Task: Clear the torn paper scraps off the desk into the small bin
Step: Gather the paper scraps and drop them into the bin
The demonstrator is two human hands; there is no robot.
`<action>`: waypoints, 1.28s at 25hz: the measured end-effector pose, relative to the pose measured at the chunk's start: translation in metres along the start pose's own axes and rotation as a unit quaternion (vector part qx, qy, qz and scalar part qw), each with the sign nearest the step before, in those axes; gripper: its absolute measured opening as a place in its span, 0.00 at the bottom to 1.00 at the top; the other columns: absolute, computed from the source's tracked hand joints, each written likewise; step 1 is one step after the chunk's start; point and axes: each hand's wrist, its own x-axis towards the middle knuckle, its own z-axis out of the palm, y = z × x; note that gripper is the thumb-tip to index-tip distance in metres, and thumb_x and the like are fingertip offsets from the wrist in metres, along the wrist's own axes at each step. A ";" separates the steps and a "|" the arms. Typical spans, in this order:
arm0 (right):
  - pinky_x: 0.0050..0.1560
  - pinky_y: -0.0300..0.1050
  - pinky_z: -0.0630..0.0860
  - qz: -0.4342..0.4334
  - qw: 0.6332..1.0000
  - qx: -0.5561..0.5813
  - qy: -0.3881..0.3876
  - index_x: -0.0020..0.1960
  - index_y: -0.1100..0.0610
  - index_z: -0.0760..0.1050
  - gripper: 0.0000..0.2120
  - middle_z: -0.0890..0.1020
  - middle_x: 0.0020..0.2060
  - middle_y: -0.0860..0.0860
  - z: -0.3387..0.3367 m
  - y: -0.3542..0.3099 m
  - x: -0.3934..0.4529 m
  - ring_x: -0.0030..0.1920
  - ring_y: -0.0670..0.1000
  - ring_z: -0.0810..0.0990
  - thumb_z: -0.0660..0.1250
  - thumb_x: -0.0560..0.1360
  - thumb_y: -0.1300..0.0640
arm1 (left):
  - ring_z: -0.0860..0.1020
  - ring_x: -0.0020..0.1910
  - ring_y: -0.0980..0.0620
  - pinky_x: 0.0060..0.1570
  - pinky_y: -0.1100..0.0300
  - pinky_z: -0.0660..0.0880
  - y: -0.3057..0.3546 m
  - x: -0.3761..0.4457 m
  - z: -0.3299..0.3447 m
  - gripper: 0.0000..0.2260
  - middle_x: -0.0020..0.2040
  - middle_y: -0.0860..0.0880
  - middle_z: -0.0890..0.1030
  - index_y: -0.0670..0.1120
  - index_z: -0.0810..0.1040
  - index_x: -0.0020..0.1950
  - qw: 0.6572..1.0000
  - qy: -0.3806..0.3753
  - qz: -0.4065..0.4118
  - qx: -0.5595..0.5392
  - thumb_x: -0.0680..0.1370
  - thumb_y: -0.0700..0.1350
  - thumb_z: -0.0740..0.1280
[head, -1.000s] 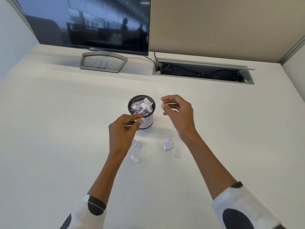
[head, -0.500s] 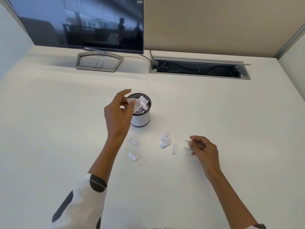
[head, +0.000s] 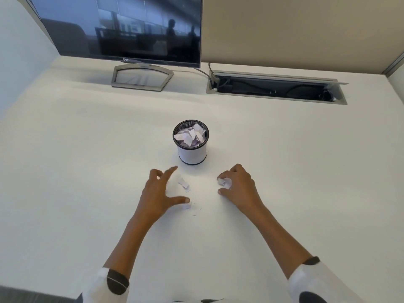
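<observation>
One readable mark — "DELL" — on the monitor (head: 122,29) bottom bezel.

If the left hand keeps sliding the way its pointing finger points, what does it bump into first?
Probably the small bin. The left hand has its index finger aimed up and to the right, toward the bin's base. The scraps lie just to the right of that line, so it may brush them first.

Beyond the hands, a dark flat Dell monitor (head: 122,29) stands before beige partition panels (head: 295,29); right of it, an open grey cable tray (head: 275,88), possibly holding cords.
</observation>
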 end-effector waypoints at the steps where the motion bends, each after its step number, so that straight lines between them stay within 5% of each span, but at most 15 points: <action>1: 0.41 0.40 0.66 -0.001 1.000 -0.009 0.003 0.49 0.55 0.80 0.08 0.72 0.47 0.50 0.001 -0.001 0.001 0.45 0.51 0.75 0.69 0.70 0.61 | 0.72 0.54 0.49 0.53 0.58 0.69 0.001 -0.001 0.006 0.42 0.58 0.49 0.65 0.56 0.64 0.72 0.998 -0.043 0.003 0.036 0.61 0.53 0.80; 4: 0.40 0.40 0.67 0.004 0.999 -0.049 0.012 0.43 0.59 0.81 0.07 0.79 0.45 0.53 0.002 -0.003 0.003 0.46 0.54 0.79 0.65 0.71 0.66 | 0.71 0.55 0.46 0.52 0.60 0.67 0.007 0.006 0.018 0.41 0.60 0.48 0.65 0.53 0.66 0.71 0.994 -0.070 0.033 0.077 0.61 0.49 0.80; 7: 0.40 0.39 0.65 0.000 0.996 -0.085 0.013 0.43 0.59 0.82 0.08 0.84 0.45 0.52 0.001 -0.003 0.007 0.47 0.54 0.81 0.65 0.70 0.66 | 0.78 0.45 0.46 0.42 0.63 0.66 0.011 0.011 0.025 0.20 0.51 0.50 0.72 0.47 0.81 0.55 0.998 -0.027 0.038 0.035 0.65 0.42 0.78; 10: 0.38 0.36 0.67 0.012 0.999 -0.048 0.013 0.42 0.58 0.82 0.08 0.85 0.42 0.51 0.001 0.001 0.008 0.41 0.50 0.80 0.67 0.69 0.67 | 0.80 0.42 0.47 0.38 0.59 0.66 0.012 0.005 0.032 0.02 0.43 0.48 0.78 0.42 0.83 0.42 0.997 0.024 0.056 0.043 0.71 0.40 0.73; 14: 0.28 0.26 0.68 0.042 0.993 0.106 0.036 0.37 0.58 0.83 0.07 0.81 0.30 0.49 -0.013 -0.005 0.006 0.29 0.43 0.76 0.70 0.66 0.68 | 0.80 0.42 0.45 0.42 0.55 0.71 0.023 -0.003 0.021 0.05 0.43 0.46 0.82 0.40 0.83 0.41 0.992 0.047 0.093 0.076 0.74 0.38 0.68; 18: 0.35 0.27 0.73 -0.043 0.971 0.220 0.088 0.36 0.54 0.83 0.06 0.83 0.27 0.49 -0.047 -0.045 0.021 0.27 0.38 0.78 0.73 0.66 0.64 | 0.82 0.36 0.46 0.44 0.50 0.79 0.058 0.002 -0.028 0.02 0.41 0.46 0.84 0.42 0.84 0.39 0.978 0.131 0.152 -0.052 0.71 0.38 0.72; 23: 0.32 0.26 0.69 -0.139 0.970 0.166 0.113 0.41 0.56 0.84 0.05 0.80 0.29 0.45 -0.058 -0.102 0.057 0.30 0.38 0.76 0.73 0.66 0.63 | 0.81 0.40 0.45 0.46 0.48 0.78 0.095 0.037 -0.065 0.04 0.44 0.44 0.84 0.40 0.85 0.44 0.964 0.180 0.190 -0.047 0.71 0.38 0.72; 27: 0.42 0.36 0.72 -0.138 0.986 0.080 0.050 0.51 0.57 0.82 0.14 0.82 0.41 0.51 -0.050 -0.109 0.068 0.40 0.48 0.77 0.75 0.66 0.62 | 0.81 0.48 0.43 0.52 0.48 0.77 0.088 0.057 -0.060 0.09 0.53 0.43 0.82 0.40 0.83 0.52 0.981 0.116 0.158 0.020 0.74 0.37 0.69; 32: 0.38 0.36 0.80 -0.127 0.947 0.279 0.100 0.45 0.54 0.83 0.11 0.84 0.37 0.48 -0.063 -0.069 0.058 0.37 0.44 0.82 0.74 0.65 0.65 | 0.79 0.45 0.56 0.47 0.67 0.77 0.053 0.034 -0.045 0.12 0.48 0.47 0.81 0.45 0.84 0.48 0.943 0.245 0.202 -0.103 0.74 0.32 0.64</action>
